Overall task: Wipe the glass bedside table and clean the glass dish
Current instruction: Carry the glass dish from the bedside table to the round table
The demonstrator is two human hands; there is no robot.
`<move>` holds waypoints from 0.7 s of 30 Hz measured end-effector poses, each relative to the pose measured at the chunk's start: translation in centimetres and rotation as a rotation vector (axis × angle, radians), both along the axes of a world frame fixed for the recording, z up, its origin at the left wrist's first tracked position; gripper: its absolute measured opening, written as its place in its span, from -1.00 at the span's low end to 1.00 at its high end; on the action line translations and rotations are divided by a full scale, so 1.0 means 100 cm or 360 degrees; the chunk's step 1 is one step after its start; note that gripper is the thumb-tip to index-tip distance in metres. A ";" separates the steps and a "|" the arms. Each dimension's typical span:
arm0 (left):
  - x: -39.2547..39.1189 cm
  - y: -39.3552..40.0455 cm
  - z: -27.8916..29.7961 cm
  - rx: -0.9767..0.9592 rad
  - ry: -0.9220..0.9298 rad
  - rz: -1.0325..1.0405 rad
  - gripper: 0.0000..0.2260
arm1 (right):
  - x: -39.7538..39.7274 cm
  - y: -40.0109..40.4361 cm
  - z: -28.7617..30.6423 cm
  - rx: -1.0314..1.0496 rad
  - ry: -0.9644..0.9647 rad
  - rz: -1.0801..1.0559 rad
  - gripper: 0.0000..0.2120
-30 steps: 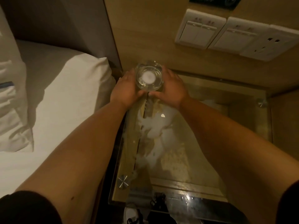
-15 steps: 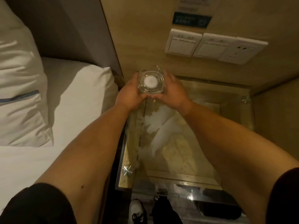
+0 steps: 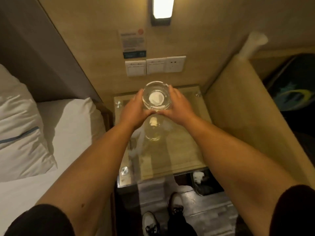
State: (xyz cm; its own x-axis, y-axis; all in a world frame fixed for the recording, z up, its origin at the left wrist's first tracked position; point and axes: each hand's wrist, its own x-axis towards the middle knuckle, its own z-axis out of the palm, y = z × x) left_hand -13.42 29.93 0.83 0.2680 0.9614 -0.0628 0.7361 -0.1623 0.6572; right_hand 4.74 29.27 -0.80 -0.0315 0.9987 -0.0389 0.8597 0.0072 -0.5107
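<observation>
A round clear glass dish (image 3: pixel 156 95) with something white showing in its middle is held between both hands above the far part of the glass bedside table (image 3: pixel 184 150). My left hand (image 3: pixel 134 109) cups its left side and my right hand (image 3: pixel 177 108) cups its right side. The dish's reflection shows in the tabletop just below the hands. A white cloth (image 3: pixel 139 142) shows at the table's left part; whether it lies on or under the glass I cannot tell.
A bed with a white pillow (image 3: pixel 20 133) lies to the left. Wall switches and a socket (image 3: pixel 154 65) and a lit lamp (image 3: pixel 162 9) are on the wooden wall behind. A padded partition (image 3: pixel 238 108) stands right. A bin (image 3: pixel 204 183) and my shoes (image 3: pixel 150 222) are on the floor.
The view has pulled back and tilted up, bringing the lamp and partition into sight. Both hands keep hold of the dish, which now sits more over the middle of the table's far edge.
</observation>
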 end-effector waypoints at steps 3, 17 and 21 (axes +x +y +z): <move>0.040 -0.016 0.017 0.0011 0.0008 -0.0120 -0.29 | 0.036 -0.029 0.018 0.0010 -0.0006 -0.0140 0.09; 0.300 -0.132 0.063 0.0041 -0.0182 -0.0776 -0.31 | 0.275 -0.217 0.072 0.0057 0.0025 -0.0819 0.12; 0.381 -0.183 0.060 0.0035 -0.0058 -0.0920 -0.21 | 0.344 -0.289 0.078 0.0084 0.0110 -0.0928 0.13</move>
